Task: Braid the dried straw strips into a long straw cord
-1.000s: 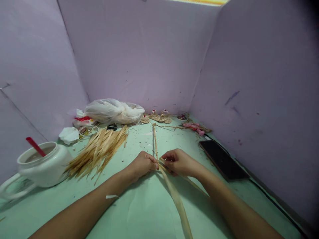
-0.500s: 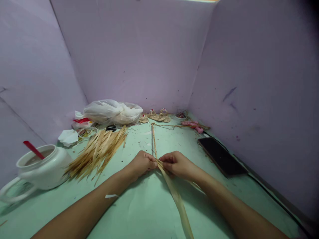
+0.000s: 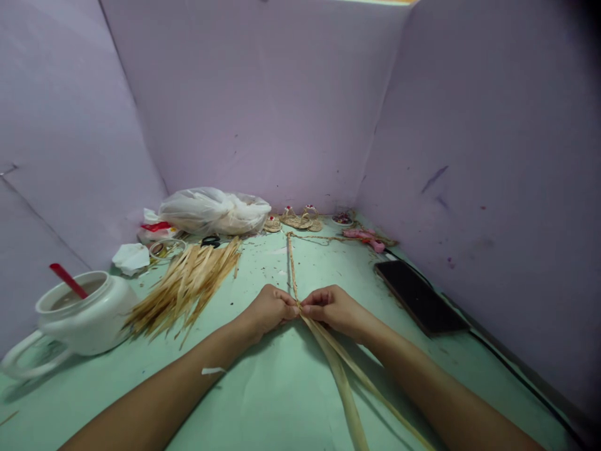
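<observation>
Trailing pale, ribbon-like strips

Pale green tabletop under the grip, specked with bits beyond it. Lilac back wall past the grip. Left wall likewise lilac; right wall dimmer, purple smear. Bright yellowish strip high beyond the grip.

On the pale green tabletop I saw a white mug and a bundle of strips at the left, a plastic bag, small woven pieces and a pink tool towards the back, a dark phone at the right, and part of a twisted cord.
</observation>
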Available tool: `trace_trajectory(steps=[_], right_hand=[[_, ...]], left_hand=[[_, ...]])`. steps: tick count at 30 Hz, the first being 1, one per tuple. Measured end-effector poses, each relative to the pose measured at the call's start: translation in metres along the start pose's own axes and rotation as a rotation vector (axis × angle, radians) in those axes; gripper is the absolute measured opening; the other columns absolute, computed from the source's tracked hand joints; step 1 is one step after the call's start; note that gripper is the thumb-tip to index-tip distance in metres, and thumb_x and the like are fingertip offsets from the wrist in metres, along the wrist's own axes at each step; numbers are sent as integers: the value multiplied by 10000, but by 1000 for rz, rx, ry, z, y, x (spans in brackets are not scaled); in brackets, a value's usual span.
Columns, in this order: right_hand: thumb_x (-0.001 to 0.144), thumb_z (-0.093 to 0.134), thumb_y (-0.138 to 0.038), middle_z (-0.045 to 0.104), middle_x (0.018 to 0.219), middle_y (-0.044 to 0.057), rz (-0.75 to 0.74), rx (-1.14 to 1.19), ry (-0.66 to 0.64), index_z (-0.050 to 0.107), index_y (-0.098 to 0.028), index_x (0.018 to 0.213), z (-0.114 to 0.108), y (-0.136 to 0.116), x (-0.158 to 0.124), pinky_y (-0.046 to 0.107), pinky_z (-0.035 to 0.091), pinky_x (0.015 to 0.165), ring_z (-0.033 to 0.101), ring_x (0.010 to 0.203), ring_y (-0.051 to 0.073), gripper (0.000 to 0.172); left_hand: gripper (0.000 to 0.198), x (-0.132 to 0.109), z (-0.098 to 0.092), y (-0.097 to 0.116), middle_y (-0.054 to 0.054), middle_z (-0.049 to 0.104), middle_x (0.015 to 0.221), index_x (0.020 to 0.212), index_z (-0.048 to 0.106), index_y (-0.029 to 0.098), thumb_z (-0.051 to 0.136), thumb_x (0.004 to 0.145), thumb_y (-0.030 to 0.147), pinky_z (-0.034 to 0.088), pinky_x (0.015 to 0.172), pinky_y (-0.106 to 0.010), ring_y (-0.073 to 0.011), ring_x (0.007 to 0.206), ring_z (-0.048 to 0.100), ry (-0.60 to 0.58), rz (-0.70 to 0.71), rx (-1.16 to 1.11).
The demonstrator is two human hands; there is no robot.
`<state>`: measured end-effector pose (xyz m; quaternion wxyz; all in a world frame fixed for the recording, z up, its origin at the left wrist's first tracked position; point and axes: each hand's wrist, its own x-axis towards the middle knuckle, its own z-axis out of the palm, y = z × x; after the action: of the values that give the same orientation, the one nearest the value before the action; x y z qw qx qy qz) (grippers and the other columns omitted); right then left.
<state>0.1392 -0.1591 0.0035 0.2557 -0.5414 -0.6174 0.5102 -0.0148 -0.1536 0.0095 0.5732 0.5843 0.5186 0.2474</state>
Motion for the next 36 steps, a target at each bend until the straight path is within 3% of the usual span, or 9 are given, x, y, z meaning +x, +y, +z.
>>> trace_trajectory(steps=[4,10,16,18,24,32,36], right_hand=[[608,579,-260,448,418,-44,2,-69,22,646,-106,639,-1,5,6,178,250,390,317,394,46,171],[612,525,-235,618,574,23,-115,-450,56,695,-152,673,-8,-4,7,196,313,458,478,504,99,199],[569,535,-203,619,540,26,-125,-705,130,683,-172,610,-6,-17,3,211,296,449,504,508,117,157],[551,540,-184,581,487,15,-72,-620,125,662,-155,578,-3,-16,4,203,287,423,477,470,105,129],[583,508,-146,522,424,-11,57,-124,-100,570,-140,509,-1,-12,5,194,361,402,460,395,86,96],[541,582,-87,441,388,-62,96,105,-38,506,-124,509,-2,-9,13,154,309,383,379,365,33,90],[559,598,-69,507,493,-51,134,348,-43,510,-133,653,0,-12,8,156,380,443,463,424,46,144]], left_hand=[[132,3,0,-4,64,302,336,432,468,137,528,529,203,119,394,-220,-35,356,214,4,39,11],[74,5,3,-4,56,311,348,440,500,122,501,509,151,144,408,-214,-39,385,229,20,37,32],[70,12,6,-12,43,336,394,437,503,118,479,501,129,169,412,-215,-46,403,248,54,92,160],[72,14,6,-14,43,316,386,430,498,120,469,496,120,168,410,-218,-51,403,250,85,89,205],[111,16,7,-19,35,311,399,426,497,119,480,527,162,171,407,-217,-56,416,244,106,148,284],[190,10,2,-15,36,291,430,427,474,119,491,589,218,185,425,-206,-55,448,234,62,270,265],[217,7,1,-10,25,351,449,467,530,102,499,625,248,222,431,-195,-59,459,286,37,348,203]])
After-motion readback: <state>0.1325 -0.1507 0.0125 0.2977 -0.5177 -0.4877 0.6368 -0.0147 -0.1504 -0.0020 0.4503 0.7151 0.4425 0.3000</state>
